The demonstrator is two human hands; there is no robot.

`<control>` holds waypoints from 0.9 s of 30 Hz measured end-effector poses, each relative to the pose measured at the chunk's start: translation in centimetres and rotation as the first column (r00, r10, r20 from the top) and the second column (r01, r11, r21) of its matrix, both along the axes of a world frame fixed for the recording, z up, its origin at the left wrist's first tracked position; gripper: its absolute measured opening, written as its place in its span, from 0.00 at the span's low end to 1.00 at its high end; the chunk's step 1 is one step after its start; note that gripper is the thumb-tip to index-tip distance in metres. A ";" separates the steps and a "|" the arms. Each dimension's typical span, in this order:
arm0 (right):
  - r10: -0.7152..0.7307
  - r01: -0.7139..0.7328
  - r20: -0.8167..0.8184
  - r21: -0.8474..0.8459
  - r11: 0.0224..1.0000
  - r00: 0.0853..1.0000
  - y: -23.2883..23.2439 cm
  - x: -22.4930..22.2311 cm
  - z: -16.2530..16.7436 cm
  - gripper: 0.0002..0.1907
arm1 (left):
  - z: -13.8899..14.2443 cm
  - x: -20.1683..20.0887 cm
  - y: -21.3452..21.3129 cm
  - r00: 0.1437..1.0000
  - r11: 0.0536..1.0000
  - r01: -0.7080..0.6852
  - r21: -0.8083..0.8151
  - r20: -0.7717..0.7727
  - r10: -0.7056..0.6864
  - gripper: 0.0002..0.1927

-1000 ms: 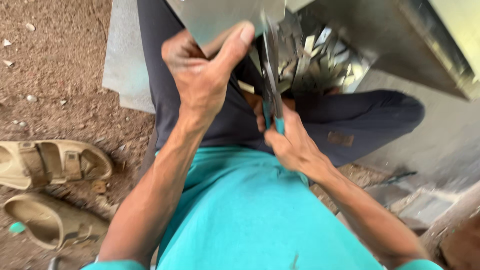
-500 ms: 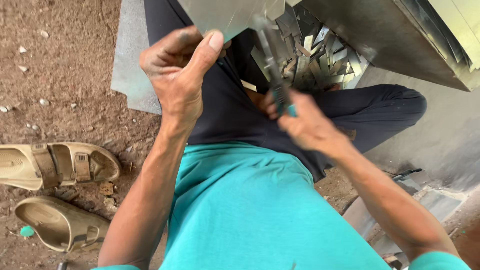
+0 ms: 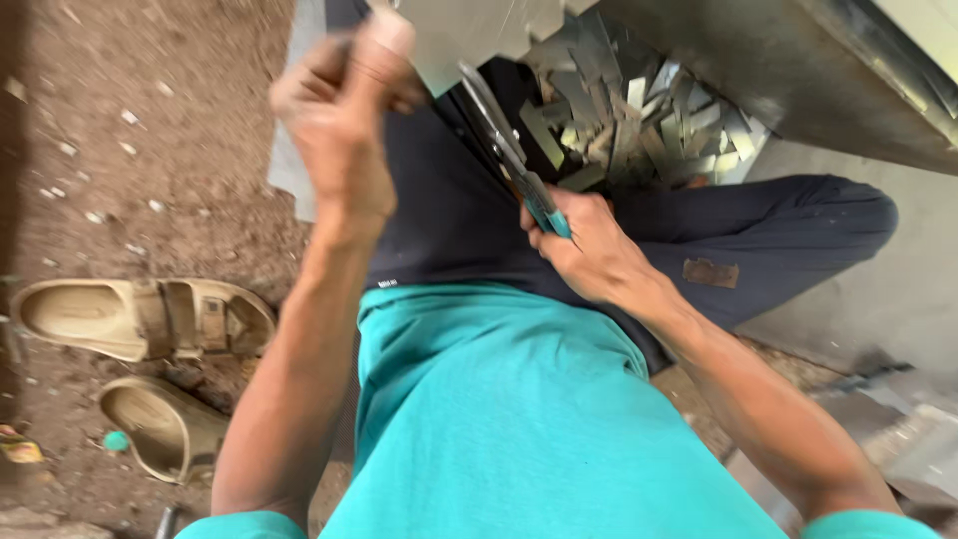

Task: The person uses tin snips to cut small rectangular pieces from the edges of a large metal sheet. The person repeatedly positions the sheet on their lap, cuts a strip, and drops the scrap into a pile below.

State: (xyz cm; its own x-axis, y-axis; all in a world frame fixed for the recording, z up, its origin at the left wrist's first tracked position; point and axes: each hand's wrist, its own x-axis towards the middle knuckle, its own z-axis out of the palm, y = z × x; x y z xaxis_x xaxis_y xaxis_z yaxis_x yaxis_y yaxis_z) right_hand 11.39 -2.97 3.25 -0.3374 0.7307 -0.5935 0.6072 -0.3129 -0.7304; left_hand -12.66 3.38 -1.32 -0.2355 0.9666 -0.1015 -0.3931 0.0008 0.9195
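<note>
Far left, on dirt floor (image 3: 150,130): two tan sandals (image 3: 140,317), one upright, one lower and tilted.
Left hand (image 3: 344,120): raised, fingers closed, pinching lower left edge of metal sheet (image 3: 479,30); blurred, exact grip hard to tell.
Centre: snips (image 3: 504,150), blades angled up to sheet edge, opening of blades unclear; teal handles in right hand (image 3: 589,245), fingers wrapped shut round them.
Behind snips: pile of cut metal strips (image 3: 639,120) above dark trousers (image 3: 449,220).
Right: grey sheets (image 3: 898,439) on ground.
Step, by judgement: cutting strip off sheet, mid-cut. Next move calls for steady sheet, blades fed along cut line, left fingers kept clear of edge.
</note>
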 end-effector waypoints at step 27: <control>-0.357 0.294 0.280 0.244 0.924 0.891 -7.8 6.7 6.4 0.14 | 22.5 6.2 -0.6 0.538 0.097 0.677 0.730 -0.400 -0.742 0.15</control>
